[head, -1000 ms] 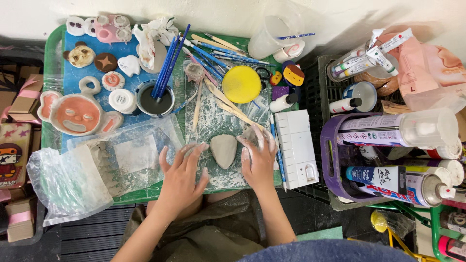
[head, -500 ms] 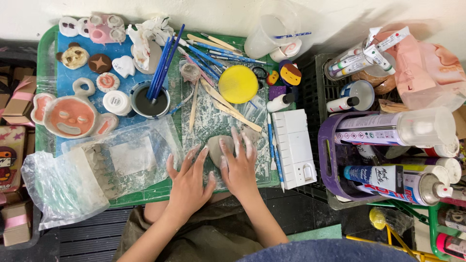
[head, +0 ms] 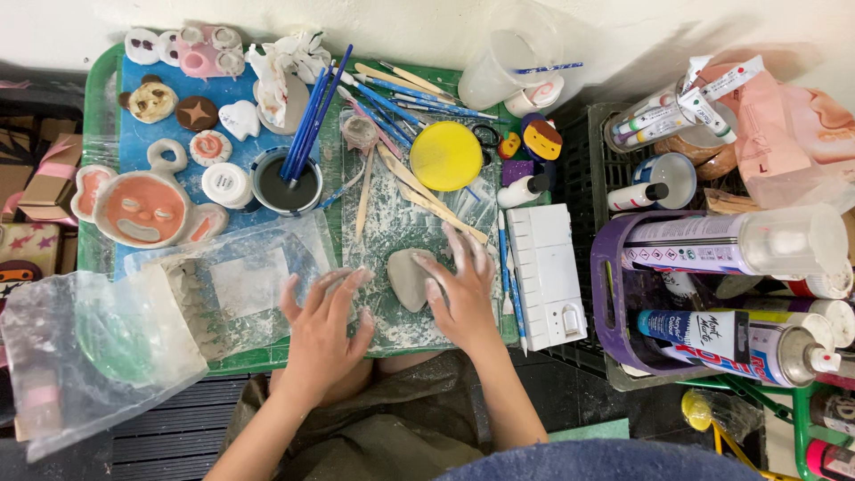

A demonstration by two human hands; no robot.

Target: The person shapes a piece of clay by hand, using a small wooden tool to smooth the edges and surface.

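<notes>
1. Far left: crumpled clear plastic bag [head: 98,356] over the edge of the green tray [head: 100,80]; above it, a painted orange clay face [head: 142,209].
2. Centre left: left hand [head: 325,334] flat on the clay-smeared mat [head: 401,223], fingers spread, gripping nothing.
3. Centre: grey clay lump [head: 405,278] on the mat, just beside the left hand.
4. Centre right: right hand [head: 463,289] pressed open on the lump's right edge, fingers splayed, not clamped.
5. Right: white rectangular box [head: 548,267], then a purple basket [head: 614,303] of spray cans.

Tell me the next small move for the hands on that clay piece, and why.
Probably press the right hand flat across the grey clay piece: its fingers cover only the piece's right edge, the rest is exposed, and the left hand rests flat on the dusty mat beside it.
</notes>
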